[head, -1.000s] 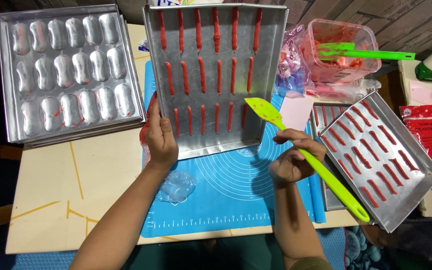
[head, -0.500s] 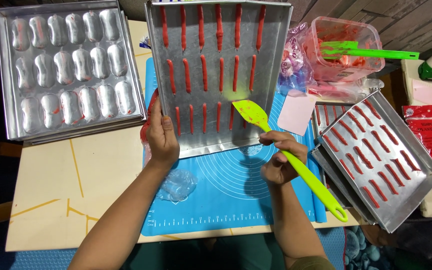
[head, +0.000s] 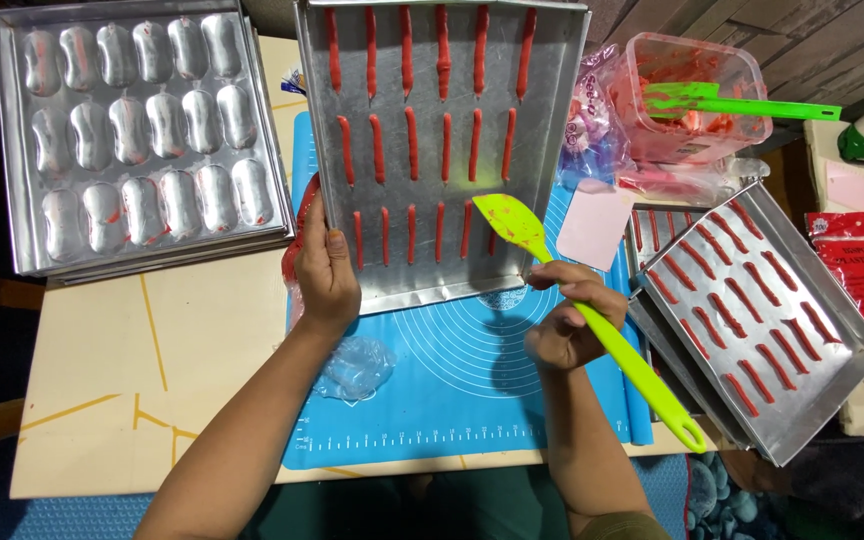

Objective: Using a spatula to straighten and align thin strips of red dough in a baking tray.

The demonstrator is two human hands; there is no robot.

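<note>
Your left hand (head: 327, 270) is clamped on the left edge of the square metal baking tray (head: 542, 140) striped with three rows of piped red batter, which lies on the blue silicone baking mat (head: 452, 390) spread over the pale desk (head: 102, 400). Your right hand (head: 567, 320) is closed around the lime-green silicone spatula (head: 592, 320), its blade resting over the tray's lower right corner. Left of the tray sits a stack of metal moulds with oval hollows (head: 137, 130); to the right lies a second metal tray of red strips (head: 762, 315), tilted. Behind it stands a clear plastic tub smeared red (head: 697, 95) with another green spatula (head: 742, 103) across it.
</note>
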